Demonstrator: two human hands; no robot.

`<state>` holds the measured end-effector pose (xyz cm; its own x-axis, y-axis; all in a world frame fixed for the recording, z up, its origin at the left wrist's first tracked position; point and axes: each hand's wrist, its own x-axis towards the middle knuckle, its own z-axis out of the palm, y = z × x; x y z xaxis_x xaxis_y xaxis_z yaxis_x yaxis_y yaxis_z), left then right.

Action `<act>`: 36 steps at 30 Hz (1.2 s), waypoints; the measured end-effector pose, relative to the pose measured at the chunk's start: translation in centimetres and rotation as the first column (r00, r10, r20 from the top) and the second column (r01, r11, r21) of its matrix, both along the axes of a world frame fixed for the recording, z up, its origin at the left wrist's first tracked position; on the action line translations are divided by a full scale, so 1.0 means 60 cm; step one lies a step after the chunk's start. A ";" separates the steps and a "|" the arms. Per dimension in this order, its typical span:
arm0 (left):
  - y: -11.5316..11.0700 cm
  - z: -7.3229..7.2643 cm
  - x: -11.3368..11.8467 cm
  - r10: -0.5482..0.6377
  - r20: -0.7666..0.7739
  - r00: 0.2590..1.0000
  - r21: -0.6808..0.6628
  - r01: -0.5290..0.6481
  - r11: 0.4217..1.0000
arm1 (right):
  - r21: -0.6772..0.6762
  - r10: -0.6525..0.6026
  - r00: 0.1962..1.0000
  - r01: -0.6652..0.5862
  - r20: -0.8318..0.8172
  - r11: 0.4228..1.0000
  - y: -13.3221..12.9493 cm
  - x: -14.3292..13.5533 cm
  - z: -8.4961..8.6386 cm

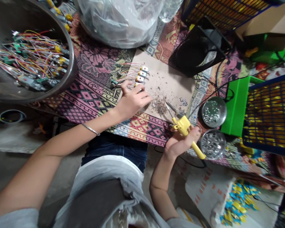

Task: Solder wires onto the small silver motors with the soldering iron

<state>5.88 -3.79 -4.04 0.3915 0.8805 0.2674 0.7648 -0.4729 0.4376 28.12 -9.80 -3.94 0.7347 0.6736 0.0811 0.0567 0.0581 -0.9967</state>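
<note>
My left hand (133,101) is palm down over a brown board (178,84), its fingers curled around the nearest small motor (139,85) of a short row. That motor is partly hidden under the fingers. The other small motors (142,73) have thin wires (128,76) running left to green circuit boards (114,82). In my right hand (183,142) is a yellow soldering gun (182,124), its metal tip pointing up and left over dark crumbs (160,106) on the board. Small shiny metal pieces (183,102) lie right of the tip.
A metal bowl (72,60) of wired motors stands at left, a plastic bag (123,28) behind. A black fan (180,57), two small dishes (213,111) of metal parts, a green box (235,106) and a dark blue basket (268,114) are at right. Cables cross there.
</note>
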 end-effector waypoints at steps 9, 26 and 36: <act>0.001 -0.008 0.000 0.008 -0.022 1.000 0.103 -0.006 0.995 | 0.047 -0.034 0.999 0.035 -0.022 0.998 -0.002 -0.007 0.001; 0.002 -0.007 0.004 0.032 -0.047 0.998 0.028 -0.030 0.999 | 0.067 -0.010 0.952 -0.011 0.307 0.998 -0.003 -0.011 -0.005; 0.007 -0.006 -0.003 -0.024 -0.043 0.999 -0.059 0.021 0.998 | 0.010 0.041 0.952 -0.046 0.303 0.999 -0.006 -0.013 0.000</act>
